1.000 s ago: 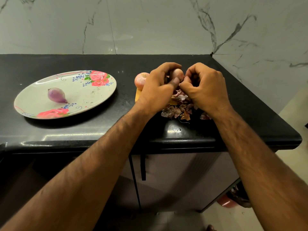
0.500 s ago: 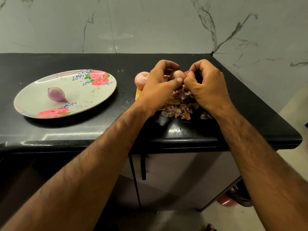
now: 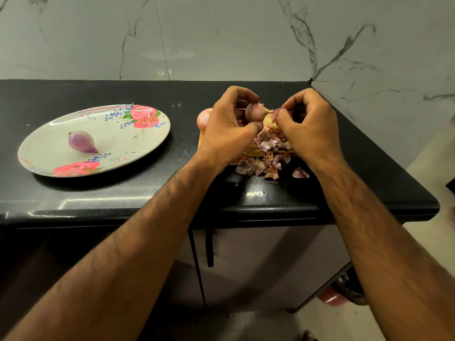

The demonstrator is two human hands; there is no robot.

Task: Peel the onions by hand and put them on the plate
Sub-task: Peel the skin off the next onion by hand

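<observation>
My left hand [image 3: 229,129] grips a small pinkish onion [image 3: 256,111] above the wooden board [image 3: 256,150], fingers curled round it. My right hand [image 3: 307,126] pinches a strip of purple skin [image 3: 276,113] just right of the onion's tip. A peeled purple onion [image 3: 81,142] lies on the left part of the floral plate [image 3: 138,143]. An unpeeled onion [image 3: 203,118] sits behind my left hand, partly hidden by it.
Loose onion skins [image 3: 266,163] lie heaped on the board and the black counter [image 3: 98,193] below my hands. A marble wall rises behind and at the right corner. The counter's front edge runs below my wrists, with cabinet doors underneath.
My hands have drawn slightly apart. The onion now shows between them, and my right hand has pulled a strip of skin off to the right.
</observation>
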